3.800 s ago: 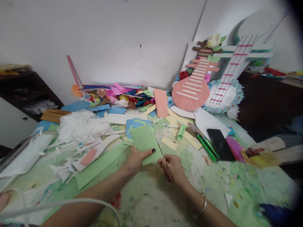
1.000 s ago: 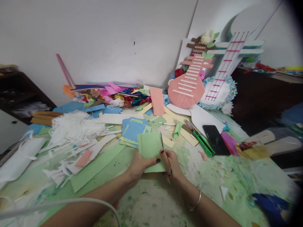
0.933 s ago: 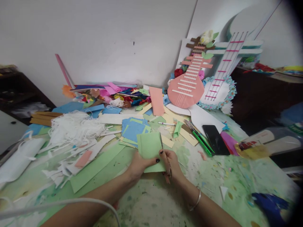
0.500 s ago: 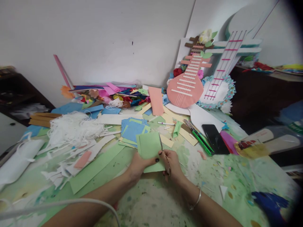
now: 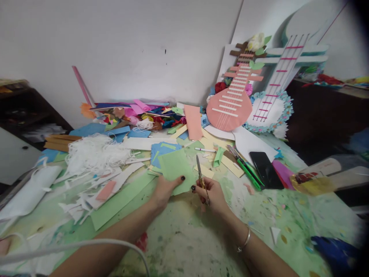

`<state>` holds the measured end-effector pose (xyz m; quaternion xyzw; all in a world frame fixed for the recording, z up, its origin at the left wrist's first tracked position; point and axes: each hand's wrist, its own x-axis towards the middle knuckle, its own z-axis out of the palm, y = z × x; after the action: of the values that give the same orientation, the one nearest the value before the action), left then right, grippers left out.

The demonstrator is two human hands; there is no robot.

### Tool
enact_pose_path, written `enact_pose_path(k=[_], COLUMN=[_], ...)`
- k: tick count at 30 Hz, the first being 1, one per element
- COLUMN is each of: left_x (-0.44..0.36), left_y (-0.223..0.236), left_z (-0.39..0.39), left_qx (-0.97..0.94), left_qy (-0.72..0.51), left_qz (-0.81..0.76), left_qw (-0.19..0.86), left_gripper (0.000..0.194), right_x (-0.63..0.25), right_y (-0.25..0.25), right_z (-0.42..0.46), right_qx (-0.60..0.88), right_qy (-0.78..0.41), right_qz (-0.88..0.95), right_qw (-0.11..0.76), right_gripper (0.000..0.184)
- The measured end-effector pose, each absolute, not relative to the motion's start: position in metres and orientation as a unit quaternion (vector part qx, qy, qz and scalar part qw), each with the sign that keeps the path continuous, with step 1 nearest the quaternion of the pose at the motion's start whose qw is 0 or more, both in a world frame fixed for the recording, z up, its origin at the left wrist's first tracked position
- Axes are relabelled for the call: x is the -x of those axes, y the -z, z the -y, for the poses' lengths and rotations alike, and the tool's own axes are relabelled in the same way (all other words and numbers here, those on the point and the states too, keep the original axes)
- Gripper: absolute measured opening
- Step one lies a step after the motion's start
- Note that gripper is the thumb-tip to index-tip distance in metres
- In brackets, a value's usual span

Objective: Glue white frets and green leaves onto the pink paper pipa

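Observation:
My left hand [image 5: 165, 190] grips a piece of green paper [image 5: 176, 167] at its lower edge, thumb on top. The paper tilts to the left over a small stack of blue and green paper pieces [image 5: 165, 149]. In my right hand [image 5: 215, 196] is a pair of scissors [image 5: 201, 175], fingers in the handles and blades pointing away from me. The blades look closed and stand just right of the green paper, apart from it. A long green paper strip [image 5: 122, 200] lies left of my left hand.
White string [image 5: 95, 156] and paper scraps lie to the left. A phone [image 5: 265, 169] and a green cutter [image 5: 249, 173] are on the right. Paper instruments, one pink [image 5: 229, 109], lean on the wall. A white cable [image 5: 86, 243] crosses the lower left.
The scissors have come away from the green paper's right edge, with the blades now together. The paper has turned counterclockwise and moved slightly left with my left hand. The view has shifted a little.

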<state>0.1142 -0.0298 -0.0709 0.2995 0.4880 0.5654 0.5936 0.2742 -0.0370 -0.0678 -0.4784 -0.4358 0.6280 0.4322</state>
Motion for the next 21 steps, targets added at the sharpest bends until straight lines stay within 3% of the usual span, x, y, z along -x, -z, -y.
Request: enact_pose_path(k=[7, 21], left_x=[-0.111, -0.103], left_y=[0.067, 0.063], left_z=[0.029, 0.022], left_qx=[-0.317, -0.315], left_qy=[-0.556, -0.652], left_qz=[-0.44, -0.471], left_qw=[0.63, 0.505], left_gripper=[0.064, 0.059], right_x=[-0.281, -0.28], right_y=[0.066, 0.073], right_z=[0.032, 0.043], right_qx=[0.471, 0.461], right_qy=[-0.609, -0.569], right_qz=[0.447, 0.574], right_qw=[0.456, 0.366], right_gripper=[0.034, 0.056])
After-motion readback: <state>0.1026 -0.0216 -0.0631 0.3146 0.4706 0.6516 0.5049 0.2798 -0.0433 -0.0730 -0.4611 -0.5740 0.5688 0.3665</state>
